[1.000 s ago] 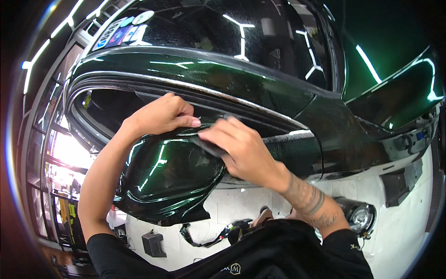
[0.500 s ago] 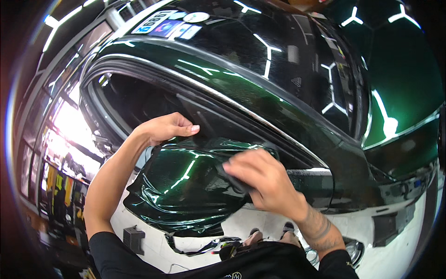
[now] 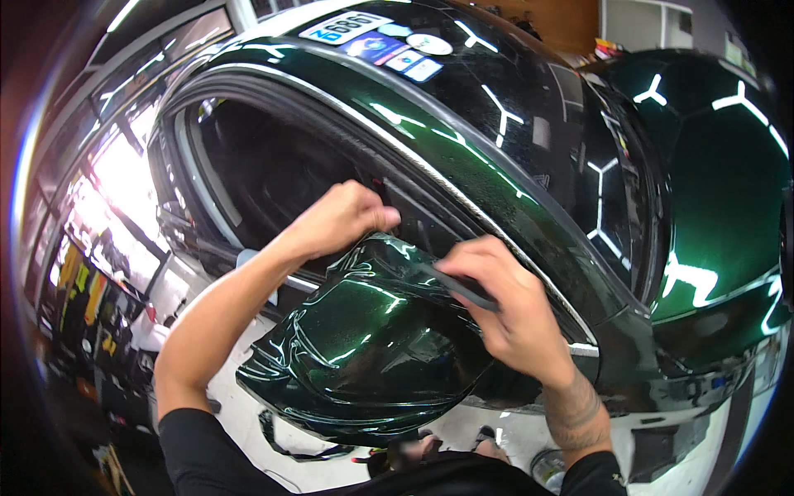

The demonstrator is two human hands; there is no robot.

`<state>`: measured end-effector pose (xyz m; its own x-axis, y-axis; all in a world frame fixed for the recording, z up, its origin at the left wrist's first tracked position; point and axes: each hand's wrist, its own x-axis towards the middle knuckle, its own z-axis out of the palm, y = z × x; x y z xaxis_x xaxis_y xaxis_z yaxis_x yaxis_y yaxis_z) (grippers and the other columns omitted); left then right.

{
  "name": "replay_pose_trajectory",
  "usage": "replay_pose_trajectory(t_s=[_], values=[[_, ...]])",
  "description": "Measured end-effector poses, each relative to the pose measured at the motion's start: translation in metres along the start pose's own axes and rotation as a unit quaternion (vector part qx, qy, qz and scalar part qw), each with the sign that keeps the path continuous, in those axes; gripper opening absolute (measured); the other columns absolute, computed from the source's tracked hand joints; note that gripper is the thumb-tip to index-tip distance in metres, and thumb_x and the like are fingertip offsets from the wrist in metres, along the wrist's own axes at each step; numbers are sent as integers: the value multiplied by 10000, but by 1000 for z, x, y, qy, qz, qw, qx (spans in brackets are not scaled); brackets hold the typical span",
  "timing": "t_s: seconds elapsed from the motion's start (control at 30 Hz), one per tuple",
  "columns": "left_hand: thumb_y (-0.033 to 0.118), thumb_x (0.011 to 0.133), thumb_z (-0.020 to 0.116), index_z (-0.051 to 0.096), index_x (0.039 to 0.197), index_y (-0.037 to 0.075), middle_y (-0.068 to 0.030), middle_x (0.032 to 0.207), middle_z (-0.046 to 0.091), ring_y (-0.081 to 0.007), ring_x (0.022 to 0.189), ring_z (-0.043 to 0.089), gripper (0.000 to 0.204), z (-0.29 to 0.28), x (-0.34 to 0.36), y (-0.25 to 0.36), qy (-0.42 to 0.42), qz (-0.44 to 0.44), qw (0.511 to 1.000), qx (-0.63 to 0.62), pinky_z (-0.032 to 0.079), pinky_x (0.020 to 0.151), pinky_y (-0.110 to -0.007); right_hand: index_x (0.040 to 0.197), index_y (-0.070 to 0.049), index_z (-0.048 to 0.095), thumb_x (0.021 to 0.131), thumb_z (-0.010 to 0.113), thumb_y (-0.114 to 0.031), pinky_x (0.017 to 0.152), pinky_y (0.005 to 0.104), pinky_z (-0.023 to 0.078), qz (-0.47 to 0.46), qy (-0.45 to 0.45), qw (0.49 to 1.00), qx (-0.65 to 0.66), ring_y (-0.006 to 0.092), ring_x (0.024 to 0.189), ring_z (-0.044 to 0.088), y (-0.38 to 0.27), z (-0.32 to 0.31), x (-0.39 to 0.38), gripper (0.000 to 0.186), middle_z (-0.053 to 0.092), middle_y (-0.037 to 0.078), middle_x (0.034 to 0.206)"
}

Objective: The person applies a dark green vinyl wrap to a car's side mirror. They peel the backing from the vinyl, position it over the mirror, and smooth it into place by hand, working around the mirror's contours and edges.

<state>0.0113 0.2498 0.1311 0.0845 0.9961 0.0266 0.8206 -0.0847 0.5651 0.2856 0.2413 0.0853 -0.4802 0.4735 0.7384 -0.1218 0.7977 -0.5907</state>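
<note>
Glossy dark green film [image 3: 364, 322] covers the car's side mirror housing, its loose edges wrinkled and hanging at the left and bottom. My left hand [image 3: 347, 219], fingers closed, pinches the film's upper edge beside the side window [image 3: 256, 157]. In my right hand [image 3: 517, 310] is a dark flat squeegee [image 3: 465, 289]. Its tip lies at the film's upper right part, close to the door. How firmly it presses there cannot be told. The housing itself is hidden under the film.
The green car's roof pillar, windshield [image 3: 529, 91] with stickers [image 3: 397, 50], and hood [image 3: 719, 165] fill the upper right. A black strip [image 3: 302, 450] lies on the pale floor below. Tools and cloths [image 3: 83, 306] hang at the left.
My left hand has moved right along the film's upper edge, pulling it up to a peak. The right hand with the squeegee has shifted right. The whole view has turned slightly.
</note>
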Motion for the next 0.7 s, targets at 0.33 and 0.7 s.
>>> replay_pose_trajectory(t_s=[0.33,0.7], values=[[423,947,677,665,825,-47,6,628,523,-79,616,516,485,-15,-42,24,-45,-145,985,-79,447,483,-283,1100,-34,707,743,601,-2,748,388,550,-112,-31,984,-138,314,884,637,-8,25,-22,374,672,127,1004],[293,981,614,676,933,-44,-239,747,641,-346,701,662,346,6,-38,29,85,-88,990,68,482,699,-423,1033,-22,700,639,674,47,737,379,552,-86,-100,988,-74,306,887,640,-21,-1,-39,401,646,117,968]])
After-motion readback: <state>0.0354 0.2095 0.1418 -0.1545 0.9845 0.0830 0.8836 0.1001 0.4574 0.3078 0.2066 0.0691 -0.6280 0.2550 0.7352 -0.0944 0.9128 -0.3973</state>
